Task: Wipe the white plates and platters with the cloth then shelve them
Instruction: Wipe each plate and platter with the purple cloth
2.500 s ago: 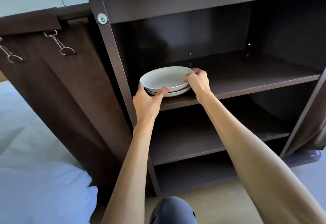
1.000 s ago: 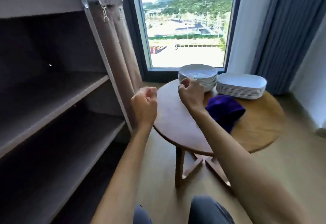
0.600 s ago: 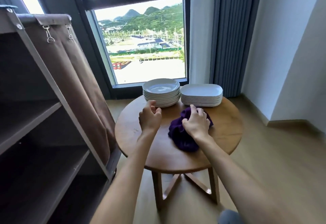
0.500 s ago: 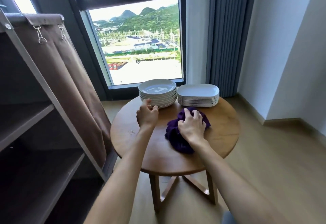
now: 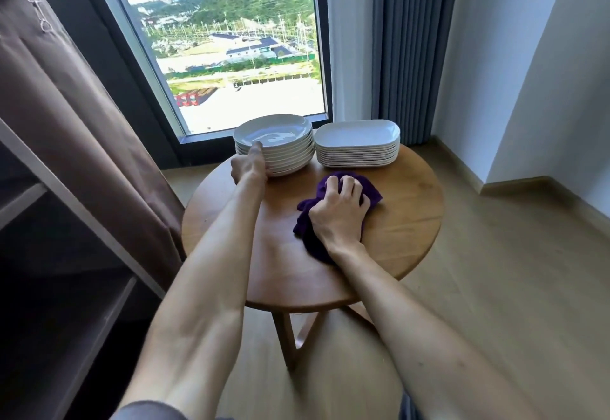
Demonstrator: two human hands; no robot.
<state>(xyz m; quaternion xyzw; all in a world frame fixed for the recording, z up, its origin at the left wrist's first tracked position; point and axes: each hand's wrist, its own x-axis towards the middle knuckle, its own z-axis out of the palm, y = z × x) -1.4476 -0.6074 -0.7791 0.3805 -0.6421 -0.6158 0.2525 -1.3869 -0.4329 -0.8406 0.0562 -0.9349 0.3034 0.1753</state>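
A stack of several round white plates [image 5: 280, 137] stands at the back of the round wooden table [image 5: 406, 231]. Beside it on the right lies a stack of several oblong white platters [image 5: 358, 138]. My left hand [image 5: 249, 165] grips the near left edge of the plate stack, thumb over the top plate's rim. A crumpled purple cloth [image 5: 308, 231] lies mid-table, and my right hand [image 5: 340, 214] clutches it with curled fingers.
The dark brown shelf unit [image 5: 66, 287] stands open at the left, its brown fabric cover [image 5: 76, 115] pulled aside. A window [image 5: 231, 49] and grey curtain [image 5: 409, 46] lie behind the table. Wooden floor stretches to the right.
I turned from the shelf, where both hands set plates, to the table. My right hand took hold of the cloth. My left hand reached forward onto the plate stack.
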